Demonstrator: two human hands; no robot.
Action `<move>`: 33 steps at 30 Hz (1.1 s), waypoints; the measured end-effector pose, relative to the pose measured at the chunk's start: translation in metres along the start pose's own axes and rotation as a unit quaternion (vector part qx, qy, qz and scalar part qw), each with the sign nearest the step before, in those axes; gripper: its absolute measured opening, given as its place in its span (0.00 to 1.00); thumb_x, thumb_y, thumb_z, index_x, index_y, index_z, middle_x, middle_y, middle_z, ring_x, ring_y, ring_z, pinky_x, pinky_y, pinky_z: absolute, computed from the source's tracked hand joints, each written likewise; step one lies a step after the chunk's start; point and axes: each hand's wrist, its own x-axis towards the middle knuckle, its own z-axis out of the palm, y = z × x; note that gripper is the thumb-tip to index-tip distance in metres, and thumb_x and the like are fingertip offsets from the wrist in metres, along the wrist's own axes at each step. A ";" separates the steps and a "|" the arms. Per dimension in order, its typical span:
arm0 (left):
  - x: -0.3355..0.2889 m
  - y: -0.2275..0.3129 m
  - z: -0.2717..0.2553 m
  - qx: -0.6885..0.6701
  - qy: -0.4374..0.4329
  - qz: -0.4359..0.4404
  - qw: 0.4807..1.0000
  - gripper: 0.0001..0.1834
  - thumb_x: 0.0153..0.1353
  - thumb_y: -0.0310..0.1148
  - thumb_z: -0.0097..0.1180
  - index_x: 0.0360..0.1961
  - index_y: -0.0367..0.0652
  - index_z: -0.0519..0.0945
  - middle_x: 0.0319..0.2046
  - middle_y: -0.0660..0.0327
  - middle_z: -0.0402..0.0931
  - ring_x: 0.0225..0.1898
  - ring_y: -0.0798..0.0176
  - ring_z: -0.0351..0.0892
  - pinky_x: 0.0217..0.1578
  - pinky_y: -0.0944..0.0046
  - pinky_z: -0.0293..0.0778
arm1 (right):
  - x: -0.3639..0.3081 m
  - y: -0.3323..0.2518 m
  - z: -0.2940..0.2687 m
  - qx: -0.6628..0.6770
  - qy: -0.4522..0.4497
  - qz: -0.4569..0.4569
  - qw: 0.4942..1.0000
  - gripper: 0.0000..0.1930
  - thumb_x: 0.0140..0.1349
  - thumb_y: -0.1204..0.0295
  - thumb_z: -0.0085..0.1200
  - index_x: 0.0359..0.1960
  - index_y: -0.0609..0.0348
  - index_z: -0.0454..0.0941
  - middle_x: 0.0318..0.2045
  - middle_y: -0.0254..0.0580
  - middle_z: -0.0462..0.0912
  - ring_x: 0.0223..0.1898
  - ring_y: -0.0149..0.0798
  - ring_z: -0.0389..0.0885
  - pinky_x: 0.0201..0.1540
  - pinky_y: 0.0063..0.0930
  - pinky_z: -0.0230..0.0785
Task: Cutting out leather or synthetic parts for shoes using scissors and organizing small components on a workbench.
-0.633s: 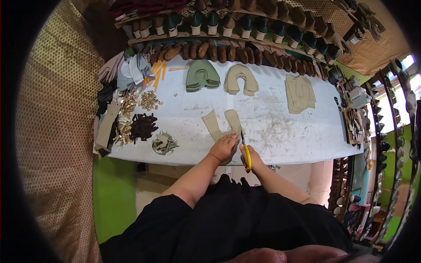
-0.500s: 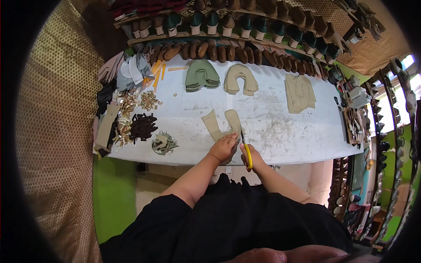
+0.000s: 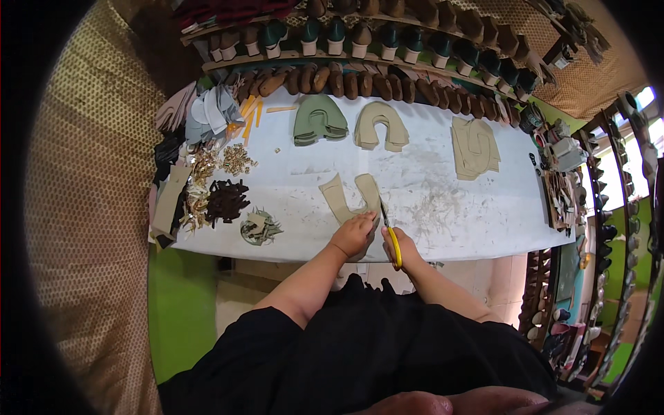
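Observation:
A beige U-shaped shoe upper piece point(image 3: 337, 197) lies near the front edge of the white table, its two arms pointing away from me. My left hand point(image 3: 354, 234) grips its curved lower part, fingers closed over it. In my right hand point(image 3: 407, 250) is a pair of yellow-handled scissors point(image 3: 395, 247), blades pointing away along the piece's right outer edge. Whether the blades are apart is too small to tell. Farther back lie a stack of green U-shaped pieces point(image 3: 319, 123), a stack of beige ones point(image 3: 382, 126) and another beige stack point(image 3: 475, 148) at the right.
At the left of the white table point(image 3: 290, 200) sit a heap of dark brown strips point(image 3: 226, 200), gold-coloured bits point(image 3: 238, 159) and a round holder of green scraps point(image 3: 259, 227). Shoe lasts point(image 3: 380, 86) line the back edge below shelves of heeled shoes point(image 3: 335, 38). Racks point(image 3: 626, 200) stand at the right.
The scissors and my right hand have shifted very slightly to the right. My left hand stays on the beige piece.

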 end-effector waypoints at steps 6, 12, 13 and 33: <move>-0.001 0.001 0.000 0.016 -0.007 -0.003 1.000 0.26 0.56 0.23 0.55 0.58 0.31 0.71 0.53 0.45 0.77 0.52 0.46 0.78 0.56 0.54 0.73 | 0.002 -0.011 -0.005 0.023 -0.014 0.002 1.000 0.27 0.69 0.44 0.46 0.34 0.61 0.70 0.11 0.37 0.69 0.07 0.34 0.66 0.10 0.29 0.58; -0.001 0.001 0.001 0.010 -0.024 -0.007 1.000 0.29 0.54 0.21 0.54 0.60 0.32 0.70 0.53 0.46 0.76 0.53 0.47 0.77 0.57 0.55 0.72 | 0.004 -0.009 -0.012 -0.015 -0.010 0.007 1.000 0.29 0.67 0.41 0.46 0.38 0.61 0.72 0.12 0.39 0.70 0.09 0.36 0.71 0.11 0.29 0.62; -0.001 0.001 0.001 0.009 -0.027 -0.007 1.000 0.29 0.53 0.21 0.54 0.60 0.32 0.70 0.54 0.46 0.76 0.53 0.47 0.77 0.57 0.55 0.72 | 0.008 -0.003 -0.012 -0.039 0.002 -0.011 0.999 0.29 0.67 0.41 0.46 0.37 0.61 0.72 0.12 0.39 0.70 0.09 0.36 0.70 0.11 0.29 0.62; -0.002 0.000 0.001 0.022 -0.047 0.007 0.999 0.21 0.59 0.25 0.51 0.55 0.33 0.72 0.56 0.47 0.75 0.55 0.49 0.77 0.58 0.54 0.71 | 0.024 -0.005 -0.020 -0.055 -0.035 0.039 0.997 0.40 0.62 0.34 0.46 0.50 0.66 0.75 0.28 0.53 0.83 0.29 0.47 0.83 0.34 0.36 0.75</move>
